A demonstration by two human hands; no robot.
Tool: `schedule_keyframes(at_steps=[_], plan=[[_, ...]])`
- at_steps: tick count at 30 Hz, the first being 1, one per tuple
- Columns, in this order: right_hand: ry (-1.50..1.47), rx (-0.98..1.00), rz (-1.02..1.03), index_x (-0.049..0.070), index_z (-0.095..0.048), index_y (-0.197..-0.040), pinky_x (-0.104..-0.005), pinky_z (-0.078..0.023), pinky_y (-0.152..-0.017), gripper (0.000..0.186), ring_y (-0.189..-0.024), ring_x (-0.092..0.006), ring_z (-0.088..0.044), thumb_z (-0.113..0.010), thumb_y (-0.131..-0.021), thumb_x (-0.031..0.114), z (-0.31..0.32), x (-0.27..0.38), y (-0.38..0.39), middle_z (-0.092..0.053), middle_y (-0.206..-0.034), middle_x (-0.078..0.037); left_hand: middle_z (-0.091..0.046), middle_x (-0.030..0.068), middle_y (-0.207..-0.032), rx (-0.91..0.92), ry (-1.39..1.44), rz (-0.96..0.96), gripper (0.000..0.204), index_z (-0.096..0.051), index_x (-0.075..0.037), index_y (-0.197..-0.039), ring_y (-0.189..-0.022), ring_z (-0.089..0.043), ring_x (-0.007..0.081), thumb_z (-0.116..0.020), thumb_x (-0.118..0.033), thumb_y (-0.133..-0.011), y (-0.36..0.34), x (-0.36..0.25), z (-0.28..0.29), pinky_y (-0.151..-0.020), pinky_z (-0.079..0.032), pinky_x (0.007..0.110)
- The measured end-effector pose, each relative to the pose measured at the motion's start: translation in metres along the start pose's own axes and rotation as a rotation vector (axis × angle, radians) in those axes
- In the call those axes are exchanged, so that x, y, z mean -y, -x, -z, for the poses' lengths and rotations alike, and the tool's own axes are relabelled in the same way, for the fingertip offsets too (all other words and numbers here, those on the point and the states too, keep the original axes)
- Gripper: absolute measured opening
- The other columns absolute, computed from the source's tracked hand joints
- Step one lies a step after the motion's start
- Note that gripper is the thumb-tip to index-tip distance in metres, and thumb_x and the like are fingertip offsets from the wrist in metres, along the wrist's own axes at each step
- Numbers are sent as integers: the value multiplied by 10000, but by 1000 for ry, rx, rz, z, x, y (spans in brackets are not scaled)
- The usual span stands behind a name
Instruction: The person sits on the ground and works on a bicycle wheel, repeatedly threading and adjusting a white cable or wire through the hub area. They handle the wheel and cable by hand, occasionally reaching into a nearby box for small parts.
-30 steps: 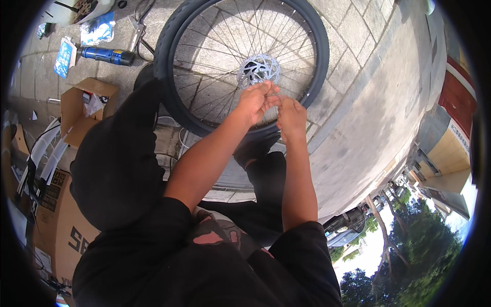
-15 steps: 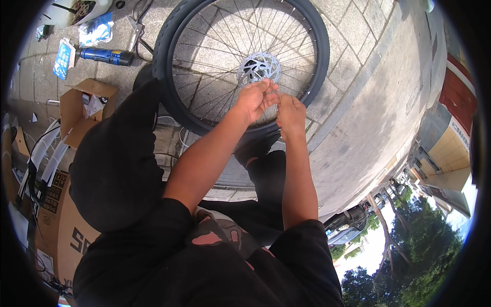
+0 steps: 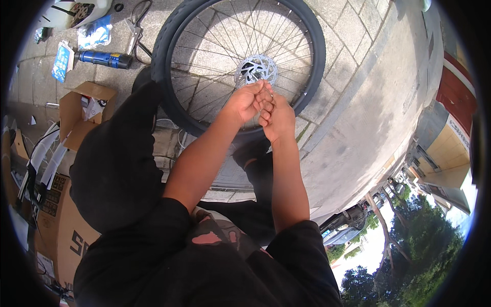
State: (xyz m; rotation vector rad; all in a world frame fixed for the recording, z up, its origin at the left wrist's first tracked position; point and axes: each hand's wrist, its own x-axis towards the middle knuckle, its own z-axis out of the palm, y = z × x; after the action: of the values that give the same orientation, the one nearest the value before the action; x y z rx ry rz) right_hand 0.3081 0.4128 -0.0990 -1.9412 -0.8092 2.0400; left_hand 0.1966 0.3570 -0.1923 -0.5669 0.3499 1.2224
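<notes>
A bicycle wheel (image 3: 162,64) with a black tyre and thin spokes lies in front of me, its silver disc brake rotor (image 3: 272,71) at the hub. Over the rotor's near edge, my left hand (image 3: 247,101) is closed in a pinch, thumb against fingers. Right beside it my right hand (image 3: 280,116) has its fingers curled, fingertips close to those of the left. Whatever small thing sits between the fingertips is too small and too covered to name. Both hands are above the near part of the wheel, between hub and tyre.
On the paving at the left lie a blue cylindrical tool (image 3: 105,59), blue-and-white packets (image 3: 62,61), a grey-bladed cutting tool (image 3: 134,38) and a white container (image 3: 76,13). An open cardboard box (image 3: 76,115) stands by my left knee, with a larger carton (image 3: 71,225) nearer.
My right hand has moved slightly left and turned, its fingers now curled more into view. My left hand has shifted a little left; the wheel also appears slightly further left.
</notes>
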Motion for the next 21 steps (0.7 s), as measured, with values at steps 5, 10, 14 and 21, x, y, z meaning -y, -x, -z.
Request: schedule_keyframes(at_steps=[5, 10, 14, 21], plan=[[1405, -324, 729, -8, -640, -899, -516, -569, -717, 395, -825, -441, -706, -611, -1032, 362, -14, 27, 29, -701, -896, -247, -726, 32, -959, -162, 3, -100, 200, -665, -42, -1082, -838, -702, 124, -574, -217, -1107, -22, -7, 6, -800, -589, 305], [1451, -323, 719, -15, -694, -845, -481, -577, -695, 454, -747, -399, -724, -599, -1032, 388, -7, 43, 31, -715, -817, -221, -743, 25, -983, -197, -77, -17, 209, -687, -55, -1085, -811, -702, 107, -606, -247, -1094, -35, -7, 11, -772, -587, 267], [905, -337, 417, -27, -725, -790, -477, -571, -692, 540, -717, -380, -728, -571, -1031, 431, -13, 20, 12, -708, -743, -225, -669, 0, -847, 161, -40, 246, 232, -678, -80, -1032, -713, -637, 105, -583, -277, -1107, -37, -7, 16, -709, -559, 245], [916, -268, 415, -46, -734, -879, -510, -568, -772, 595, -822, -418, -737, -520, -1043, 484, -25, 9, 12, -718, -797, -245, -649, 10, -838, -167, -161, -13, 326, -651, -84, -1020, -749, -625, 140, -502, -349, -1137, -37, -7, 18, -753, -571, 312]])
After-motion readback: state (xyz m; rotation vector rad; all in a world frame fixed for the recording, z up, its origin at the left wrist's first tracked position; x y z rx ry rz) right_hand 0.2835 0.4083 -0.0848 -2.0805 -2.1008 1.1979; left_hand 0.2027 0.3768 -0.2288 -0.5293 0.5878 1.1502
